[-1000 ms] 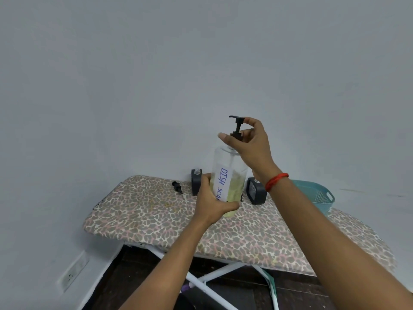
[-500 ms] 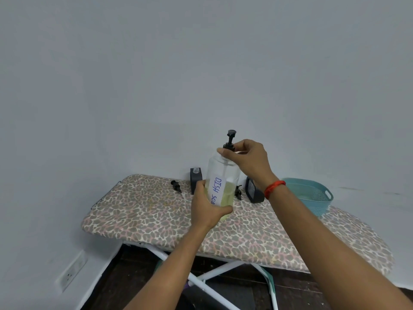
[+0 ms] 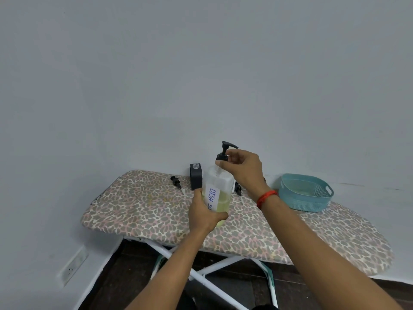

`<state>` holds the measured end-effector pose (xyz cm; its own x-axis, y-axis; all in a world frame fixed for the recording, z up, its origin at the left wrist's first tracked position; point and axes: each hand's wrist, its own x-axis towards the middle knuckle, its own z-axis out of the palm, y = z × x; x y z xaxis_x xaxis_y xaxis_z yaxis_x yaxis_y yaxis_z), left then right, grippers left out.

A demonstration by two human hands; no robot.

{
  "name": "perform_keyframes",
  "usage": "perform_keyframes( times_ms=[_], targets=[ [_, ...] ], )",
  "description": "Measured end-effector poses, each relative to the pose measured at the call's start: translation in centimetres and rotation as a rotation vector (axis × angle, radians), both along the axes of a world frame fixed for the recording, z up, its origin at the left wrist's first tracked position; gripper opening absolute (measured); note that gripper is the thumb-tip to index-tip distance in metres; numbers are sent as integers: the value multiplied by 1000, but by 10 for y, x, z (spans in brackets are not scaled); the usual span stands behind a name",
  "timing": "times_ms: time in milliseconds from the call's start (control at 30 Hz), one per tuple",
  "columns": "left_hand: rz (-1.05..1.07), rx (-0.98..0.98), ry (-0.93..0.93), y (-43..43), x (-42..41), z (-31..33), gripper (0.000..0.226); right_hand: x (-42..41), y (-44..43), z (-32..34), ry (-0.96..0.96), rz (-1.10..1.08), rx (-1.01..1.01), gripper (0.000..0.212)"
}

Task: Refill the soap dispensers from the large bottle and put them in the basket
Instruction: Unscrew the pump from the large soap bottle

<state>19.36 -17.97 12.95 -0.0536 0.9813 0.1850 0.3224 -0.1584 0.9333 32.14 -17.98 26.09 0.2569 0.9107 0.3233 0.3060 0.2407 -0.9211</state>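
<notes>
Fingers (image 3: 234, 155) of my right hand (image 3: 243, 170) pinch the black pump (image 3: 224, 151) atop the large dish soap bottle (image 3: 220, 186). Left hand (image 3: 205, 214) grips its lower body, bottle upright (can't tell if it touches the ironing board (image 3: 145, 209)). Open black dispenser (image 3: 196, 179) sits just beyond my left fingertips, a loose pump head (image 3: 175, 181) beside it. Teal basket (image 3: 308, 204) is right of my right wrist, well apart.

Clear glossy plastic bottle (image 3: 218, 186); perforated matt plastic basket (image 3: 306, 203); cloth-covered board (image 3: 138, 206)
</notes>
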Motion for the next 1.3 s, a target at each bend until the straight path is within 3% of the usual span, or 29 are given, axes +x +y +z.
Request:
perform_keyframes(
  times_ms=[133,500,700,867,1300],
  targets=[
    [-6,-31,19,0,-3,-14,84,2,1,3,62,37,27,24],
    [-13,-61,44,0,-6,-38,86,5,4,28,14,-28,65,20],
    [-21,-50,42,1,-6,-39,83,2,-7,28,-272,-164,314,17],
    [-33,-30,56,2,-7,-38,81,11,-4,30,-96,-164,308,17],
    [-85,-19,105,5,-5,-58,87,21,-4,28,-60,-149,210,23]
  ],
)
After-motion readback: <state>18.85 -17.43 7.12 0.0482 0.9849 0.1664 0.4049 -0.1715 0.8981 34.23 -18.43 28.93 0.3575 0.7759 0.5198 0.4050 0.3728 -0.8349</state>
